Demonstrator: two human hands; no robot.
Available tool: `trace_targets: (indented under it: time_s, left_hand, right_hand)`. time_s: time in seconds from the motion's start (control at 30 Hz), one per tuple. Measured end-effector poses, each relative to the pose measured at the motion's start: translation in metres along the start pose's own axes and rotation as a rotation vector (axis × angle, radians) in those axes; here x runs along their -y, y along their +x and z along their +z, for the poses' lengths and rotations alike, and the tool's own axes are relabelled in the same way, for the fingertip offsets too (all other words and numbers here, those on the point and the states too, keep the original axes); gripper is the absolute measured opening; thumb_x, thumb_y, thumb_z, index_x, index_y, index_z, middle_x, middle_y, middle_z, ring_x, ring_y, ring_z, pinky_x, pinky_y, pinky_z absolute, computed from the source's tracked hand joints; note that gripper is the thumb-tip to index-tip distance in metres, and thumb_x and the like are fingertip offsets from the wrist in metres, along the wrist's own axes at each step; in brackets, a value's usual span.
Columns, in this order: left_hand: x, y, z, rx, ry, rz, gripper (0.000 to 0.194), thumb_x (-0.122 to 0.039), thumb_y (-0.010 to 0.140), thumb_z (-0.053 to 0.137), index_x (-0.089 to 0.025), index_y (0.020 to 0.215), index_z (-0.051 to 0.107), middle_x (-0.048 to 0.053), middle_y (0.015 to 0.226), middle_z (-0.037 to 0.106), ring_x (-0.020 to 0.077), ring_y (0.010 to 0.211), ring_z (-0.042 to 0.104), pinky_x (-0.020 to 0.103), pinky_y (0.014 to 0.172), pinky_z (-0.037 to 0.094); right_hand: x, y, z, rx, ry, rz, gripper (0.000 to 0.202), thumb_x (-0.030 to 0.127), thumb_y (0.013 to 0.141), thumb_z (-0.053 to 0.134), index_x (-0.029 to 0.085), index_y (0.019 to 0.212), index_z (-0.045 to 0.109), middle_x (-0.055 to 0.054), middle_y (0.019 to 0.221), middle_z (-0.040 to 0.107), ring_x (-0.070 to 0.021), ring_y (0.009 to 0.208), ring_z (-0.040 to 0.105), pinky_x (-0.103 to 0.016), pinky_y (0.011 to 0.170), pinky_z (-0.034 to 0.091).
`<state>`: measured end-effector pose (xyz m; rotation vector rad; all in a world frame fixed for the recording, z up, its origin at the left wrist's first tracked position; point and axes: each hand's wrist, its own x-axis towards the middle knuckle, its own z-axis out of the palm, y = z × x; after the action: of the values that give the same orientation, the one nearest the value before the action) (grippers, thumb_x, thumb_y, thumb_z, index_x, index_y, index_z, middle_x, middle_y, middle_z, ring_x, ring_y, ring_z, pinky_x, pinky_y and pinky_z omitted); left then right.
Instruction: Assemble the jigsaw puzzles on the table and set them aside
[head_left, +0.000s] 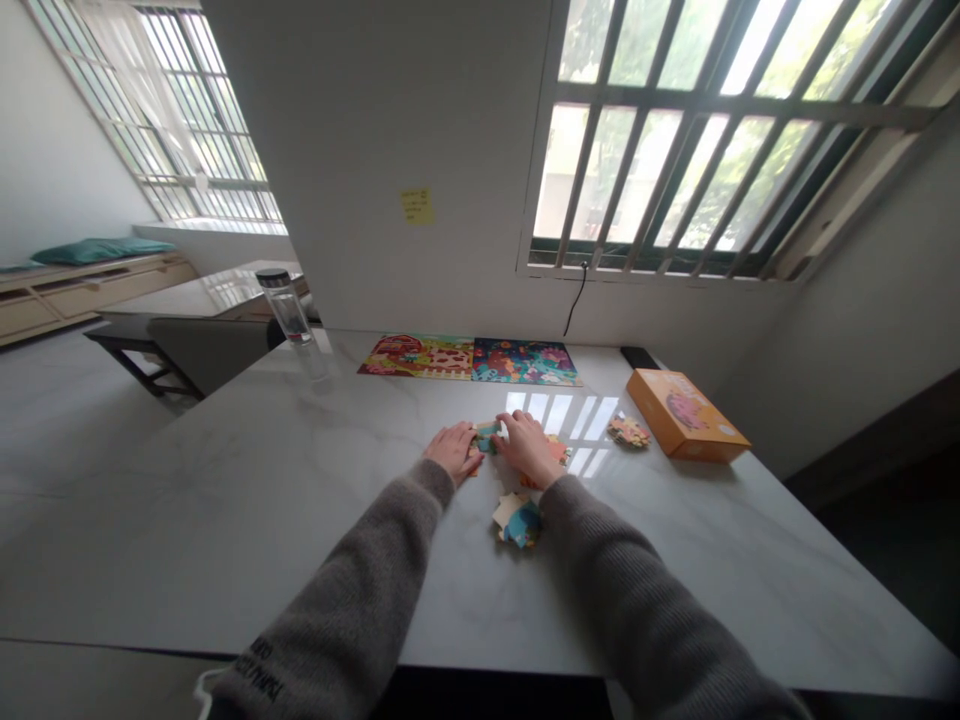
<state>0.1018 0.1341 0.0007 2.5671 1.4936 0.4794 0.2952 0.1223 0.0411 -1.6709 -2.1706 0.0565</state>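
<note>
Small joined jigsaw puzzle pieces point(486, 436) lie on the table between my two hands, partly covered by them. My left hand point(451, 450) is closed at their left edge, its curled fingers and thumb holding them against the tabletop. On the other side my right hand point(528, 447) bends over them, fingers and thumb closed on a puzzle piece at the right edge. Orange puzzle pieces point(558, 450) show partly from behind the right hand. Nearer to me, beside the right wrist, rests a cluster of blue and cream puzzle pieces point(517, 520).
Two colourful picture sheets point(421, 357) lie side by side by the wall. To the right are a loose pile of pieces point(628, 432), an orange box point(684, 415) and a dark object point(637, 358). A lidded glass bottle point(286, 308) stands at the table's left back edge.
</note>
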Motion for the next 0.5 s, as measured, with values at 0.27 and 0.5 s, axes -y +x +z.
trace_targets:
  time_s: [0.27,0.5]
  left_hand:
    - [0.001,0.0,0.002,0.001,-0.017,0.013,0.041,-0.035,0.093,0.056,-0.018,0.13,0.054,0.015,0.149,0.049,0.0301,0.141,0.042,0.05,0.118,0.031]
    - [0.003,0.0,0.003,-0.034,-0.039,0.025,0.037,-0.032,0.091,0.059,-0.019,0.126,0.056,0.014,0.147,0.049,0.0295,0.139,0.044,0.05,0.117,0.033]
  right_hand:
    - [-0.009,-0.008,-0.001,0.125,0.032,-0.227,0.038,0.03,0.092,0.062,0.03,0.13,0.06,-0.007,0.139,0.059,-0.0268,0.126,0.05,-0.043,0.1,0.039]
    - [-0.025,-0.007,0.001,0.078,-0.007,-0.151,0.026,0.032,0.089,0.066,0.027,0.115,0.067,-0.007,0.124,0.067,-0.0267,0.115,0.056,-0.042,0.097,0.037]
